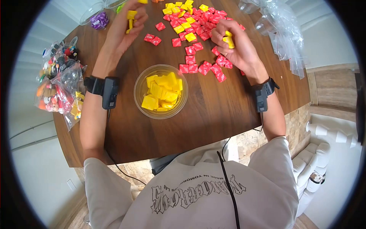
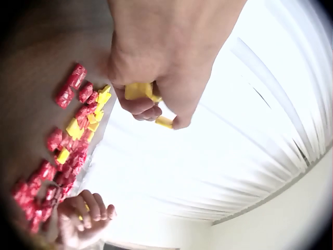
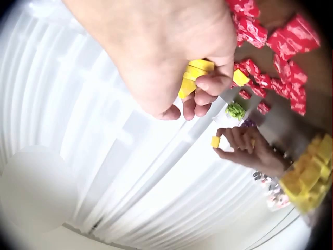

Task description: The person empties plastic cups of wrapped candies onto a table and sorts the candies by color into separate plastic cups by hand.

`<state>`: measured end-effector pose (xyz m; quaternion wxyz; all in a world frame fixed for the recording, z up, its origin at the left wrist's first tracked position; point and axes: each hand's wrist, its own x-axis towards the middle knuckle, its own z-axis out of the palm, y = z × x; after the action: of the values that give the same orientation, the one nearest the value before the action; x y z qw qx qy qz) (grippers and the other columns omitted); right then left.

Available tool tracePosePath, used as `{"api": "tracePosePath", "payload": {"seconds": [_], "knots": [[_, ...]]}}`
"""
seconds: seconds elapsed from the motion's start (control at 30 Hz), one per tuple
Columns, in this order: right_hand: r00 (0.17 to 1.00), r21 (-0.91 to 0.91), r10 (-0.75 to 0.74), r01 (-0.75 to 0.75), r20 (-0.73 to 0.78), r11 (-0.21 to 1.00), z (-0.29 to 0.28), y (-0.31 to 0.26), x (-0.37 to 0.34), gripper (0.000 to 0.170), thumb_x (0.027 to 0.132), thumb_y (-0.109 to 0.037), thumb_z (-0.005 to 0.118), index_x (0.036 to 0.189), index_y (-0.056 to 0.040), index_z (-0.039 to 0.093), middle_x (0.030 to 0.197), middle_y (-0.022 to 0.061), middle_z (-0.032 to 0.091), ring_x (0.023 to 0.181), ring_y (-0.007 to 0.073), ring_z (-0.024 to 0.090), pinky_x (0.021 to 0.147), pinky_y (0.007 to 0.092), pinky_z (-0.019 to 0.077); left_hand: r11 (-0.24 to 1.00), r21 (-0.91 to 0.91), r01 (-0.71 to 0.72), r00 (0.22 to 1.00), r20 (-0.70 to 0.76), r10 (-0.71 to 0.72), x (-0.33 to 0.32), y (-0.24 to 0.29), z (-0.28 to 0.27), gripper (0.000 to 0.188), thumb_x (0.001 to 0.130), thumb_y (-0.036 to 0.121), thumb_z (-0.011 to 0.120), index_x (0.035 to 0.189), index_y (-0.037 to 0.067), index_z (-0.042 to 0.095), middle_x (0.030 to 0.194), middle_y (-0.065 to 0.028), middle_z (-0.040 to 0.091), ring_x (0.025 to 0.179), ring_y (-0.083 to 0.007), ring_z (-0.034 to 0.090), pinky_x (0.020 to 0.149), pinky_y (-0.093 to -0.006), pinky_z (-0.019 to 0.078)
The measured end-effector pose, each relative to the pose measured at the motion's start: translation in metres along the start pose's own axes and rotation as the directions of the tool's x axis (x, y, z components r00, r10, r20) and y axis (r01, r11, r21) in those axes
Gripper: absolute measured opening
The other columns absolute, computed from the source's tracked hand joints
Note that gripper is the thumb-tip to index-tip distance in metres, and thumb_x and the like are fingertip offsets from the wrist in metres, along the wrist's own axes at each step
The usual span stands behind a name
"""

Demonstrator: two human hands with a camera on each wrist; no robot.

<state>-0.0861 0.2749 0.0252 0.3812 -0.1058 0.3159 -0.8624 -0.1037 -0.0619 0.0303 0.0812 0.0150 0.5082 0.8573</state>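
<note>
- Flat yellow squares lie stacked against my right hand; they look smooth, with plain faces and neat edges.
- More yellow tiles sit within my left hand, and a single yellow block shows at its fingertips.
- Near me on the table stands a round tub of clear, thin-walled plastic, partly filled with loose yellow pieces tumbled at all angles.
- Past the tub spread red packets, small and squarish, their shiny wrappers patterned with pale marks; some touch edge to edge, others heap up.
- A few yellow bits rest on and among that red heap.
- The table is brown wood with a visible grain.
- Crinkled clear bags lie at the far right, and a see-through bag of toys at the left edge.
- My left forearm reaches forward past the tub, the hand raised over the far part of the table; its thumb and forefinger pinch the block while the other fingers curl round the tiles.
- My right forearm slants inward beside the red packets, the hand lifted above the wood, its fingers bent round the squares and holding them.
- A black camera is strapped to my left wrist, another device to my right.
</note>
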Motion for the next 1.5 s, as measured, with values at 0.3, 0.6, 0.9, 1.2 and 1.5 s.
{"api": "tracePosePath", "payload": {"seconds": [0.3, 0.6, 0.9, 1.2, 1.5], "knots": [[0.978, -0.916, -0.201, -0.024, 0.062, -0.400, 0.010, 0.016, 0.040, 0.047, 0.094, -0.044, 0.072, 0.111, -0.0008, 0.066, 0.074, 0.0140, 0.065, 0.073, 0.0304, 0.064, 0.069, 0.0441, 0.0486, 0.990, 0.048, -0.129, 0.989, -0.071, 0.132, 0.023, 0.001, 0.037, 0.039, 0.101, 0.032, 0.052, 0.111, -0.003, 0.066, 0.076, -0.0001, 0.053, 0.062, -0.0075, 0.041, 0.047, -0.0196, 0.0290], [0.973, -0.800, -0.173, -0.021, -0.155, 0.600, 0.021, -0.011, 0.057, 0.019, 0.103, -0.021, 0.056, 0.096, -0.0052, 0.065, 0.080, 0.0006, 0.065, 0.060, 0.0030, 0.050, 0.053, 0.0206, 0.0352, -0.096, 0.858, -0.505, 0.826, 0.513, 0.235, 0.016, -0.054, 0.029, 0.025, 0.097, 0.031, 0.069, 0.115, 0.015, 0.077, 0.076, -0.0129, 0.064, 0.073, -0.0245, 0.065, 0.073, -0.0376, 0.0522], [0.949, -0.964, -0.306, -0.010, 0.075, -0.267, -0.009, -0.028, 0.093, 0.029, 0.102, -0.026, 0.057, 0.110, -0.0059, 0.075, 0.086, 0.0119, 0.073, 0.073, 0.0240, 0.069, 0.072, 0.0379, 0.0542, -0.226, 0.848, -0.479, 0.861, 0.504, 0.063, 0.010, -0.042, 0.025, 0.034, 0.093, 0.035, 0.072, 0.120, 0.015, 0.072, 0.088, -0.0164, 0.071, 0.088, -0.0357, 0.068, 0.078, -0.0476, 0.0533], [0.956, -0.711, -0.271, -0.117, 0.107, -0.694, 0.012, 0.003, 0.081, 0.034, 0.095, -0.035, 0.070, 0.094, -0.0014, 0.072, 0.082, 0.0200, 0.072, 0.082, 0.0376, 0.070, 0.072, 0.0483, 0.0543, -0.090, 0.882, -0.463, 0.886, 0.462, -0.037, 0.001, -0.030, 0.021, 0.037, 0.091, 0.037, 0.073, 0.111, 0.008, 0.064, 0.090, -0.0130, 0.065, 0.092, -0.0324, 0.060, 0.083, -0.0457, 0.0458], [0.972, -0.734, -0.234, -0.145, 0.020, -0.664, 0.032, 0.022, 0.079, 0.053, 0.091, -0.055, 0.070, 0.092, -0.0020, 0.072, 0.081, 0.0161, 0.070, 0.082, 0.0344, 0.071, 0.071, 0.0480, 0.0547, -0.010, 0.945, -0.327, 0.913, 0.313, -0.263, -0.010, 0.025, 0.045, 0.033, 0.085, 0.032, 0.077, 0.098, 0.004, 0.066, 0.079, -0.0097, 0.063, 0.077, -0.0219, 0.061, 0.072, -0.0364, 0.0469]]}}
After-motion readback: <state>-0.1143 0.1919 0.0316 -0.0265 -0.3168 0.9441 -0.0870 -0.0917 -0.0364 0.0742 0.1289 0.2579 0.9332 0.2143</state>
